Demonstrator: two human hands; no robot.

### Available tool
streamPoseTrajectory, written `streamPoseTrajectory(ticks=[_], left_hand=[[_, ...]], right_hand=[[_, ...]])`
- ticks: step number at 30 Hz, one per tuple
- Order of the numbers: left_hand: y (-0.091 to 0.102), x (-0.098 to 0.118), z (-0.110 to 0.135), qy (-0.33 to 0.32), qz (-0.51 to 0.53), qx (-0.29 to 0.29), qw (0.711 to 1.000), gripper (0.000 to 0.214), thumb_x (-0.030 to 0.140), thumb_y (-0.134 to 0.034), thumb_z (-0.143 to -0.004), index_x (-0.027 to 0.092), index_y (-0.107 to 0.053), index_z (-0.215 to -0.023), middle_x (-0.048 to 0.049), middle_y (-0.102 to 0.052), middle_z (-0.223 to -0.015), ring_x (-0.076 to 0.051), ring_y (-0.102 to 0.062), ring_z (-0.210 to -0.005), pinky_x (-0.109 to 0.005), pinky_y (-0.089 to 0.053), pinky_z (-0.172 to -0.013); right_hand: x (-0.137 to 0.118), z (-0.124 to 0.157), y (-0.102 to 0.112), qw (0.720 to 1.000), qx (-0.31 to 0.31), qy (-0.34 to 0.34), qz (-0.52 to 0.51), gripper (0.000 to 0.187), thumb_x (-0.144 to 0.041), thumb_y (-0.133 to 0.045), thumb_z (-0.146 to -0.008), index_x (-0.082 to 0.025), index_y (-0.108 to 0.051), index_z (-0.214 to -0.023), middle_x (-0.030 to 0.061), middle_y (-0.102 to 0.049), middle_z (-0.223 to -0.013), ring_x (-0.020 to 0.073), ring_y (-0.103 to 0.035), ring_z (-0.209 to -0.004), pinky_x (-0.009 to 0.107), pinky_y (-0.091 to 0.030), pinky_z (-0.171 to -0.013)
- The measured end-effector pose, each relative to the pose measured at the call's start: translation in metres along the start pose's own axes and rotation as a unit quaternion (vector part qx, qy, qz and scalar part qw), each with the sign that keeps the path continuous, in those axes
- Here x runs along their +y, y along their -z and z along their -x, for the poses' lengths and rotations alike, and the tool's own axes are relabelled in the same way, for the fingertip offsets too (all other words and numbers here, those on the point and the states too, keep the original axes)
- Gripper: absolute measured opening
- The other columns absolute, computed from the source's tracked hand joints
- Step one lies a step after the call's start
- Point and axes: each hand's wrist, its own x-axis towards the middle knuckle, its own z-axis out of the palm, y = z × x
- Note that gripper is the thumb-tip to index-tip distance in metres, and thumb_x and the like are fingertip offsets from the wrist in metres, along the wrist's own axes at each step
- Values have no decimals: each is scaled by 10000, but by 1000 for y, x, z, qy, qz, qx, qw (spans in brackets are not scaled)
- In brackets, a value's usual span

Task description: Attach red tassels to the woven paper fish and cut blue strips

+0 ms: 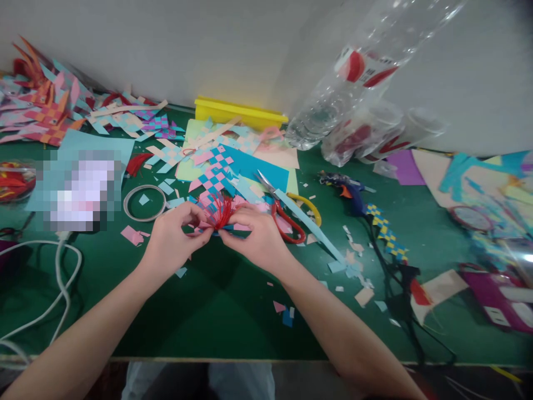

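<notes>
My left hand point(167, 236) and my right hand point(261, 236) meet over the green table, thumbs and fingertips pinched together. Between them is a red tassel point(224, 210), its threads fanned upward, against a woven pink-and-blue paper piece. Exactly where the two join is hidden by my fingers. Just beyond lies more pink-and-blue checkered paper weaving point(216, 169). Scissors point(290, 226) with red and yellow handles rest beside my right hand, a light blue paper strip across them. A roll of tape point(144, 215) lies left of my left hand.
A glue gun point(353, 194) with a black cord lies at the right. Behind stand a large plastic bottle point(328, 103) and stacked cups point(377, 133). At left are a blurred-out phone point(83, 194), its white cable point(63, 272) and a woven paper pile point(50, 105). Paper scraps are scattered around.
</notes>
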Motion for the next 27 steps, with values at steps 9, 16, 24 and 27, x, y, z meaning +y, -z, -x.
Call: streamPoseTrajectory(ticks=[9, 16, 24, 27], left_hand=[[3, 5, 13, -17, 10, -36, 999, 206, 193, -664, -765, 201, -611, -964, -11, -726, -877, -164, -699, -810, -238, -578, -686], [-1, -14, 39, -93, -108, -55, 988, 182, 133, -563, -808, 206, -618, -965, -17, -721, -930, -157, -691, -831, -258, -569, -722], [8, -22, 63, -261, -242, -58, 933, 300, 41, -484, -860, 199, -603, -1086, -41, -699, -1068, -184, -637, -1044, -398, -490, -997], [13, -17, 68, -285, -228, -71, 928, 298, 7, -463, -858, 180, -618, -1044, -39, -704, -1053, -164, -638, -1026, -345, -514, -959]], right_hand=[[6, 16, 9, 998, -51, 41, 10, 75, -167, -685, -792, -213, -688, -851, 7, -741, -868, 181, -670, -855, 402, -446, -937], [18, 41, 1, 978, -50, 165, 116, 94, -148, -608, -833, -209, -679, -836, 27, -707, -854, 182, -631, -861, 412, -442, -933], [22, 58, 12, 954, -79, 211, 198, 220, -60, -517, -833, -203, -645, -940, 21, -723, -981, 191, -615, -957, 431, -415, -972], [19, 54, 16, 965, -8, 182, 189, 245, -33, -513, -808, -214, -644, -906, 16, -726, -943, 185, -634, -910, 454, -412, -980]])
